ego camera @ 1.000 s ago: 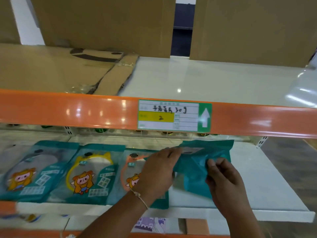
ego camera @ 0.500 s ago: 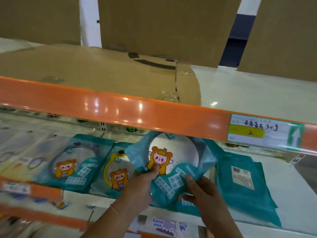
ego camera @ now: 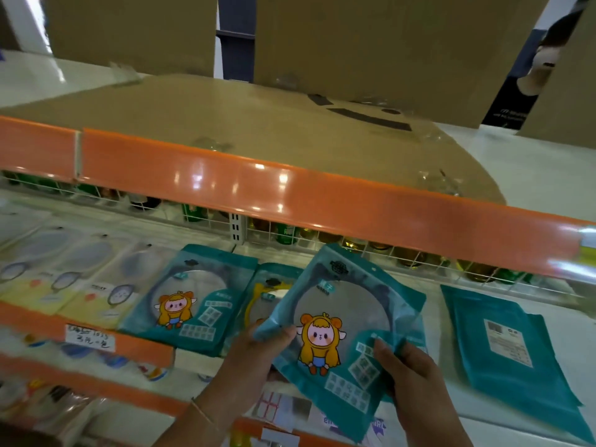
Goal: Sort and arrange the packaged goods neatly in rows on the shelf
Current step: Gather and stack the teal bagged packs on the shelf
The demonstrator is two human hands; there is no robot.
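Both hands hold a teal package [ego camera: 342, 321] with a cartoon girl and a clear round window, face up and tilted, just above the white shelf [ego camera: 554, 346]. My left hand [ego camera: 258, 353] grips its left edge with the thumb on top. My right hand [ego camera: 409, 375] pinches its lower right corner. To the left lie a matching teal package [ego camera: 190, 298] and another with a yellow hoop [ego camera: 267, 295], partly hidden under the held one. A teal package [ego camera: 503, 343] lies face down on the right.
Pale yellow-and-clear packets [ego camera: 64, 282] line the shelf's left part. An orange shelf rail [ego camera: 290, 195] overhangs the row, with flat cardboard [ego camera: 258, 124] on the shelf above. Bottles stand behind a white wire grid [ego camera: 290, 233] at the back. Lower shelves with small goods sit below.
The held package has come flatter and lower, face up, after being turned over from its back side. The view has swung left, so the face-down package now lies further right.
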